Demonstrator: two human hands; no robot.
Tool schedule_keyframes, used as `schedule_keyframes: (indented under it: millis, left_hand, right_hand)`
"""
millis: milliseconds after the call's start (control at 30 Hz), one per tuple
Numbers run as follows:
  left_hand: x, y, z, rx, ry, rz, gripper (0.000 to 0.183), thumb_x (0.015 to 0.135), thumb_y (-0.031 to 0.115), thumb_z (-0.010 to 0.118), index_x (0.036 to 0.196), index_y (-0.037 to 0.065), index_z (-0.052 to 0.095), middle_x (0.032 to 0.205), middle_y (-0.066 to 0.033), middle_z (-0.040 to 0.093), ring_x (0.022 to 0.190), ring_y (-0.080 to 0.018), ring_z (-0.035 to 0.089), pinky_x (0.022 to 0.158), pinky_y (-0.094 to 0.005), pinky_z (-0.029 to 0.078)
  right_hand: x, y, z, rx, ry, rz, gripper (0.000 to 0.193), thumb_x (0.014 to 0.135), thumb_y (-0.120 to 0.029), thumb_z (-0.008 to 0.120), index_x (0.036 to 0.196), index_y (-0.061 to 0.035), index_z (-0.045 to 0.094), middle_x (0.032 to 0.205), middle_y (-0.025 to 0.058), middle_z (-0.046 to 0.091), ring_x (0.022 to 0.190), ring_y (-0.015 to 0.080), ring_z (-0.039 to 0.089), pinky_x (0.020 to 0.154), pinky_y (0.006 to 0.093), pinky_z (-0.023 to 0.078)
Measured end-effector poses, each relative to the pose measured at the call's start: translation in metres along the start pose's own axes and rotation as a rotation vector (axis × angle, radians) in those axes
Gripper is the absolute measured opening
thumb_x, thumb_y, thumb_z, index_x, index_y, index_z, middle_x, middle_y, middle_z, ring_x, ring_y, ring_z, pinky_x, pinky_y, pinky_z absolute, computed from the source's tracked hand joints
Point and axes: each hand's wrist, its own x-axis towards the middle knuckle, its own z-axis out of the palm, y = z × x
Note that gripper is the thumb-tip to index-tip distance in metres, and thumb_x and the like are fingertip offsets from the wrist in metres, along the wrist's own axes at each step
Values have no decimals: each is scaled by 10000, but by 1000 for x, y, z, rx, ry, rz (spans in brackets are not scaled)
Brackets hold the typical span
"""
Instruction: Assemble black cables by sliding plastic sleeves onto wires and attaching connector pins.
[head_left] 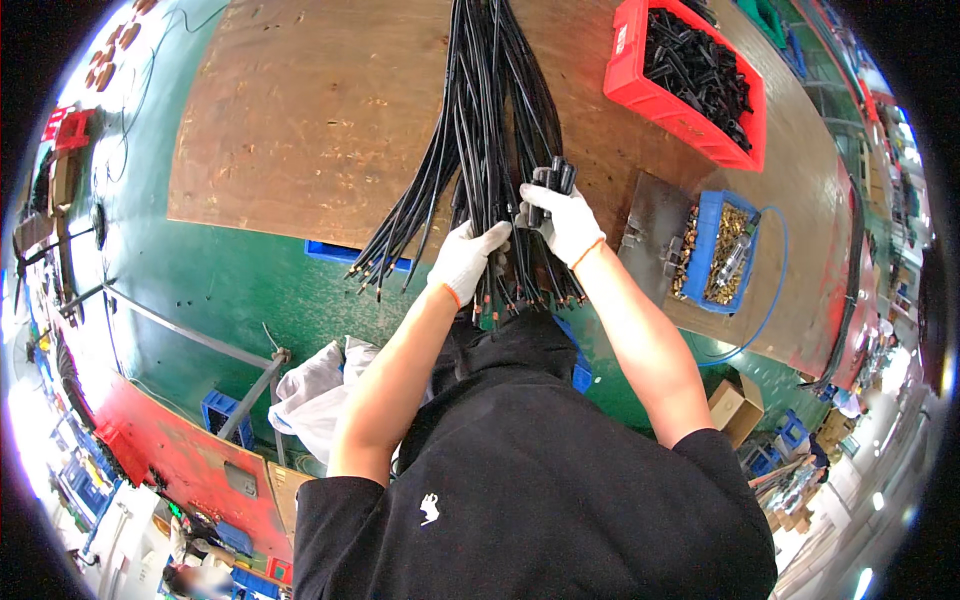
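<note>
A thick bundle of black cables (485, 110) hangs over the near edge of the table, its bare copper-coloured ends fanned out toward me. My left hand (465, 258), in a white glove, is closed on a black cable near the stripped ends, thumb pointing right; the exact number of strands in its grip is hidden. Just right of it, my gloved right hand (565, 222) holds several short black sleeves (563, 176) that stick up past the fingers. Its fingertips are close against the bundle, partly hidden by the cables.
A red crate (625, 85) of black sleeves stands at the far right. Nearer, a blue bin (712, 215) holds brass-coloured terminals and a metal tool, beside a dark metal plate (650, 225) and blue hose (783, 270). A metal frame (190, 328) and white sacks (325, 385) are at left.
</note>
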Motion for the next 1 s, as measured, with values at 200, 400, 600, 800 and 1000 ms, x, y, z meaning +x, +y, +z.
schedule_keyframes:
  millis: [200, 400, 600, 800, 1000]
  left_hand:
    - [1, 0, 23, -20, -62, 66, 221, 947, 187, 793, 1110, 63, 710, 952, -21, 718, 719, -107, 633, 672, -284, 530]
    - [4, -7, 15, -6, -77, 46, 202, 957, 152, 771, 1121, 41, 732, 971, -15, 753, 834, -104, 668, 780, -272, 531]
    - [7, -1, -1, -63, 74, -77, 247, 1016, 238, 676, 1099, 10, 719, 959, -75, 748, 736, -165, 688, 706, -308, 568]
    - [11, 7, -22, -68, -65, -183, 157, 945, 181, 778, 1053, 80, 725, 898, -34, 748, 687, -139, 689, 622, -298, 567]
    - [7, -6, 1, -127, -8, -47, 130, 969, 202, 757, 1004, 90, 702, 838, -3, 700, 641, -105, 626, 626, -283, 570]
  right_hand:
    - [-22, 27, -7, -295, 80, -167, 427, 796, -88, 905, 1144, -50, 661, 1049, 27, 693, 982, 161, 646, 936, 319, 512]
    - [-30, 23, -25, -345, -58, -157, 406, 794, -47, 866, 1154, -35, 679, 1072, 39, 725, 982, 155, 665, 947, 329, 534]
    - [-45, 22, -44, -444, -13, -122, 474, 806, -81, 858, 1236, -8, 671, 1117, 51, 729, 1011, 169, 667, 969, 326, 529]
    - [-83, 26, -54, -594, -137, -49, 406, 789, -70, 872, 1143, -53, 672, 1060, 1, 688, 995, 130, 624, 960, 318, 513]
    - [-114, 21, -77, -513, -261, 49, 431, 779, -88, 908, 1123, -67, 649, 1027, -15, 647, 938, 111, 617, 877, 297, 529]
